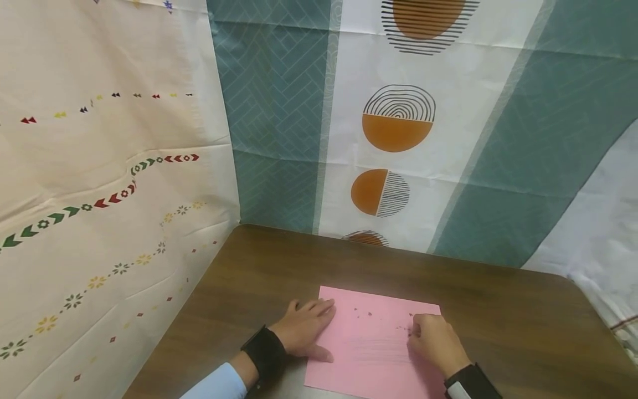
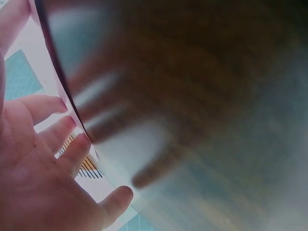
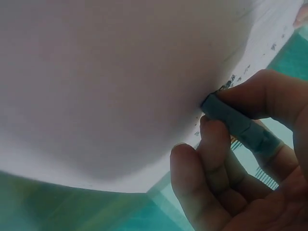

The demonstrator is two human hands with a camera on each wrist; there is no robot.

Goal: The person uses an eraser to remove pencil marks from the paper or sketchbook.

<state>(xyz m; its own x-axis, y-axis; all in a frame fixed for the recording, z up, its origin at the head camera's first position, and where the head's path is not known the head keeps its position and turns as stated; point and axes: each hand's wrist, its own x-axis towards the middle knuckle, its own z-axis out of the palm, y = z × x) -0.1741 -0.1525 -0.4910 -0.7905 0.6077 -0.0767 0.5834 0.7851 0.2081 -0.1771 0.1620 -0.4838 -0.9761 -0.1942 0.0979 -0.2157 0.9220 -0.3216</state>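
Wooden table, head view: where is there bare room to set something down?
Free: the wooden table right of the right hand; the strip between the pink paper and the patterned curtain; the patch between the left hand and the cream cloth. Crowded: the paper, with the left hand on its left edge and the right hand pinching a grey eraser near crumbs.

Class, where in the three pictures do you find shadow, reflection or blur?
Head view: soft shadow on the pink paper beside the right hand. Left wrist view: a dark, blurred reflection of the left hand in the glossy tabletop. Right wrist view: broad soft shadow across the paper, the grey stick fairly sharp.
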